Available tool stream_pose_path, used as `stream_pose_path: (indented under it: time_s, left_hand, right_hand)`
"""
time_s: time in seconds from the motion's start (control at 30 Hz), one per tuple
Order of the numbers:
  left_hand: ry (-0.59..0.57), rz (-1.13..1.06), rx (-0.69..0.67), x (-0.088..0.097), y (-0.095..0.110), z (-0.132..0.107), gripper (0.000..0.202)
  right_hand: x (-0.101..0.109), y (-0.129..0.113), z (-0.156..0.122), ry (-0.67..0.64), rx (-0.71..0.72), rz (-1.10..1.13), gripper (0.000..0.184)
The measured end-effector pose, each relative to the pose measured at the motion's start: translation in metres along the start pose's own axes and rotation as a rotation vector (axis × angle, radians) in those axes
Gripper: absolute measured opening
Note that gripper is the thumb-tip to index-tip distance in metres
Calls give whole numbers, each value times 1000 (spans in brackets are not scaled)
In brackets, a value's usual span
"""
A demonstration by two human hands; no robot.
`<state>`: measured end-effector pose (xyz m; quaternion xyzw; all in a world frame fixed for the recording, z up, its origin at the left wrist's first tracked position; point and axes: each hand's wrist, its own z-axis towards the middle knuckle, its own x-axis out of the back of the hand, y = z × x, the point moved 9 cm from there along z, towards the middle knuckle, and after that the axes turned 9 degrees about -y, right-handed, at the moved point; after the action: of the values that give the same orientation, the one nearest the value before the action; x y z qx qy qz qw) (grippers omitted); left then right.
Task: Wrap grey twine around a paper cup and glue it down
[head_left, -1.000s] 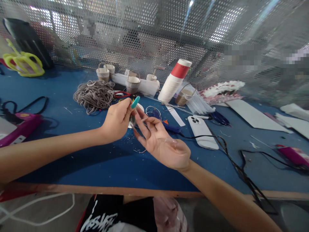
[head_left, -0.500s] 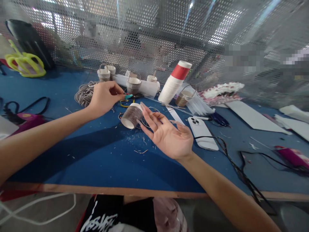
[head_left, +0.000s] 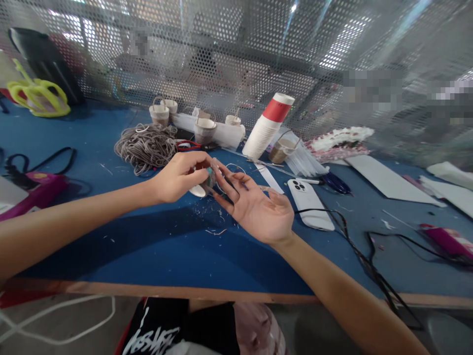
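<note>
A small paper cup (head_left: 198,191) wrapped in grey-brown cord lies on its side between my hands, mostly covered by fingers; its white round end shows. My left hand (head_left: 181,177) is closed with thumb and fingertips pressed against the cup's wrapped side. Whether it also pinches a cord end is hidden. Palm up, my right hand (head_left: 254,207) has its long fingertips at the cup's right end, holding it, while its thumb stays apart. Behind my left hand sits a bundle of grey cord (head_left: 146,145). Fibre scraps (head_left: 216,232) are scattered just below the cup.
Several small cord-wrapped cups (head_left: 205,131) stand at the back beside a leaning stack of white paper cups (head_left: 261,135). A white phone (head_left: 311,204) and black cables (head_left: 343,227) lie right. Red-handled pliers (head_left: 188,145) rest behind my hands. A magenta glue gun (head_left: 37,193) is left.
My left hand has moved down and right from above the cup onto its side, covering much of it and uncovering the cord bundle. My right hand stays almost still.
</note>
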<state>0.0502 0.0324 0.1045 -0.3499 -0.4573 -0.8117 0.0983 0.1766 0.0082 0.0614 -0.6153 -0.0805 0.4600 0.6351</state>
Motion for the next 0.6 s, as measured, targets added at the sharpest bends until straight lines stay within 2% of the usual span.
stream_pose_path:
  time_s: [0.23, 0.43, 0.6]
  left_hand:
    - [53, 79, -86, 8, 15, -4, 30]
    - [23, -37, -18, 3, 8, -4, 27]
    - [16, 39, 9, -1, 10, -2, 23]
  right_hand:
    - [1, -2, 0, -24, 48, -82, 36]
    - [-1, -3, -2, -33, 64, -181, 40]
    - [-8, -6, -3, -40, 88, -262, 44]
